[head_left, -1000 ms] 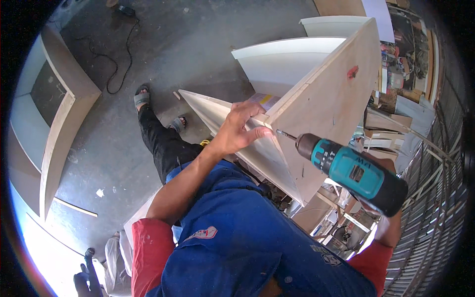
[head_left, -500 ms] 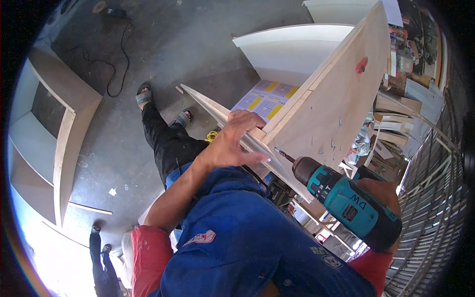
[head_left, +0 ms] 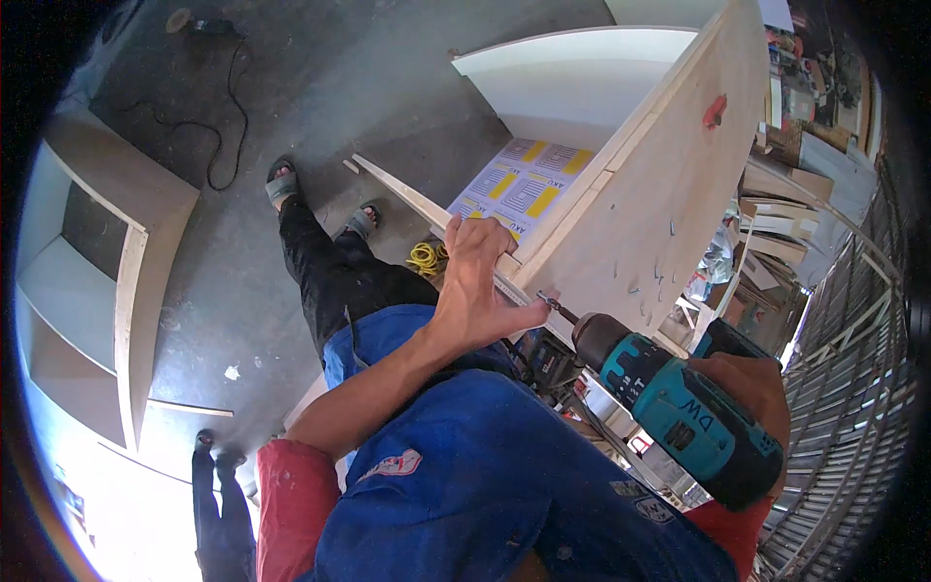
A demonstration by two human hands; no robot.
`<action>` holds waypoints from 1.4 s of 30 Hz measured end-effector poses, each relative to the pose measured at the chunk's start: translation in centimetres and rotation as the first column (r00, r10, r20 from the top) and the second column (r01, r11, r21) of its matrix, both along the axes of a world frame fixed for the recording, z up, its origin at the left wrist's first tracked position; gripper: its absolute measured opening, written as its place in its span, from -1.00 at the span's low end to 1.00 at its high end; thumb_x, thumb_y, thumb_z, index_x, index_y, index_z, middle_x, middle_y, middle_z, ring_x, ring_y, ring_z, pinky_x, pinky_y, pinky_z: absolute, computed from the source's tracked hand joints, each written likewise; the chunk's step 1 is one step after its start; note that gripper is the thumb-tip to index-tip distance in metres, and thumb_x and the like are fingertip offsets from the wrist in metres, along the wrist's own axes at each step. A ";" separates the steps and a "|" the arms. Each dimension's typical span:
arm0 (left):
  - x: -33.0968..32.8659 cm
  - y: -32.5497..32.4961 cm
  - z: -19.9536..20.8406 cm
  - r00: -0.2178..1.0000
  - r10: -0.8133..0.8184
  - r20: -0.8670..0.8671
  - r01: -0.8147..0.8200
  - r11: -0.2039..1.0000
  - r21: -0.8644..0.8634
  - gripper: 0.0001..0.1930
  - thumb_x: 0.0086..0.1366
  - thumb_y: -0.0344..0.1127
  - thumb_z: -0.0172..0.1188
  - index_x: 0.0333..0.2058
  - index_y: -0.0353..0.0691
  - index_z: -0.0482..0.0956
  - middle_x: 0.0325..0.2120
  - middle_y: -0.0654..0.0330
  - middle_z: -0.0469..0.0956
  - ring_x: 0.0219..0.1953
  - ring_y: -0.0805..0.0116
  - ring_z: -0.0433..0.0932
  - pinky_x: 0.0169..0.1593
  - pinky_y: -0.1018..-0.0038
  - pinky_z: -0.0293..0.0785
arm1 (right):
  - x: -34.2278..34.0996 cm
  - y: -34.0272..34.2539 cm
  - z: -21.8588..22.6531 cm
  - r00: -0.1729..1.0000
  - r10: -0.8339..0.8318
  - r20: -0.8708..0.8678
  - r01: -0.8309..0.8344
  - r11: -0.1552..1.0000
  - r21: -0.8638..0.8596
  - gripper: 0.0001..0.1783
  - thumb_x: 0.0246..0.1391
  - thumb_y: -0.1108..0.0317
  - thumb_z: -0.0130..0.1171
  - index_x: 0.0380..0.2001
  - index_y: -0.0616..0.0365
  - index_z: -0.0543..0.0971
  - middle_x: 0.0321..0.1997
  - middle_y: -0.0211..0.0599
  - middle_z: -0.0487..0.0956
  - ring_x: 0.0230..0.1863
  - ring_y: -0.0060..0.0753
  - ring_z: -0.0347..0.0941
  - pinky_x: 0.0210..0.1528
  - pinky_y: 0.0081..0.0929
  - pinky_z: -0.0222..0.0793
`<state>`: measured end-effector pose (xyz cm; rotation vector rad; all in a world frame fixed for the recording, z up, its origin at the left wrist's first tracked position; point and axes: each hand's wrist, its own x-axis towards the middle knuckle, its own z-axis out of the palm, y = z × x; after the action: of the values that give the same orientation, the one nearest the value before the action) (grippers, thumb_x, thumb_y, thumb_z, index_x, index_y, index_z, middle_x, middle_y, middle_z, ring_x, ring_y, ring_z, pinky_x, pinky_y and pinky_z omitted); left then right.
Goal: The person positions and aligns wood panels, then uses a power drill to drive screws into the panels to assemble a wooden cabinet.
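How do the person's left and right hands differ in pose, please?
The left hand curls its fingers over the edge of the wooden panel; the right hand grips the teal drill. The left hand is mostly visible; the right hand is partly behind the drill. Both are bare.

Two hands and one drill appear at center and right of the frame, with two sandals and one yellow coil left of center.
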<state>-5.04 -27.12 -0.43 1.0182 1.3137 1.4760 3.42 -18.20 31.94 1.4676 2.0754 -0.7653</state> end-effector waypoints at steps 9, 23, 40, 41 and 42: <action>0.1 0.2 0.3 0.999 0.020 0.027 -0.019 1.000 -0.012 -0.41 -0.24 -0.08 0.51 -0.31 -0.29 0.42 -0.33 0.05 0.36 -0.14 0.02 0.40 0.32 -0.15 0.04 | -0.1 -0.8 0.2 0.975 0.156 0.156 -0.172 0.980 0.097 -0.71 -0.19 0.28 0.44 -0.33 0.13 0.69 -0.53 -0.29 0.60 -0.56 -0.34 0.51 -0.44 -0.40 0.34; 0.4 0.2 -0.2 0.997 0.075 0.011 -0.076 0.994 0.075 -0.40 -0.24 -0.15 0.53 -0.29 -0.26 0.36 -0.33 0.07 0.31 -0.19 0.06 0.30 0.09 0.11 0.17 | 1.2 -2.3 1.0 0.898 0.236 0.372 -0.319 0.930 0.181 -0.67 -0.15 0.24 0.49 -0.31 0.08 0.63 -0.53 -0.30 0.61 -0.55 -0.27 0.54 -0.45 -0.36 0.42; 0.5 0.4 -0.1 0.997 0.082 0.009 -0.083 0.994 0.070 -0.44 -0.24 -0.19 0.49 -0.30 -0.28 0.39 -0.33 0.07 0.34 -0.15 0.07 0.37 0.15 0.09 0.16 | 3.3 -3.0 0.1 0.958 -0.285 -0.010 0.280 0.933 0.226 -0.41 -0.11 0.34 0.53 0.05 0.13 0.59 -0.17 -0.26 0.73 -0.16 -0.43 0.70 -0.06 -0.44 0.61; 0.5 0.3 0.0 0.997 0.081 -0.002 -0.080 0.995 0.065 -0.45 -0.23 -0.19 0.49 -0.30 -0.28 0.39 -0.33 0.07 0.34 -0.15 0.07 0.37 0.16 0.08 0.16 | 3.3 -3.7 -0.6 0.943 -0.333 -0.013 0.321 0.898 0.301 -0.37 -0.12 0.33 0.54 0.08 0.14 0.58 -0.16 -0.26 0.73 -0.15 -0.40 0.71 -0.05 -0.43 0.61; 0.5 0.3 0.0 0.997 0.079 0.009 -0.079 0.995 0.062 -0.45 -0.23 -0.18 0.48 -0.29 -0.29 0.39 -0.33 0.07 0.35 -0.14 0.07 0.37 0.18 0.06 0.16 | 3.3 -3.7 -0.7 0.942 -0.331 -0.057 0.332 0.893 0.303 -0.36 -0.11 0.32 0.54 0.09 0.14 0.57 -0.16 -0.25 0.73 -0.15 -0.38 0.71 -0.05 -0.43 0.61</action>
<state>-4.57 -26.81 -0.44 1.0108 1.3234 1.5873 6.73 -21.91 31.23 2.0328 2.0402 -0.5791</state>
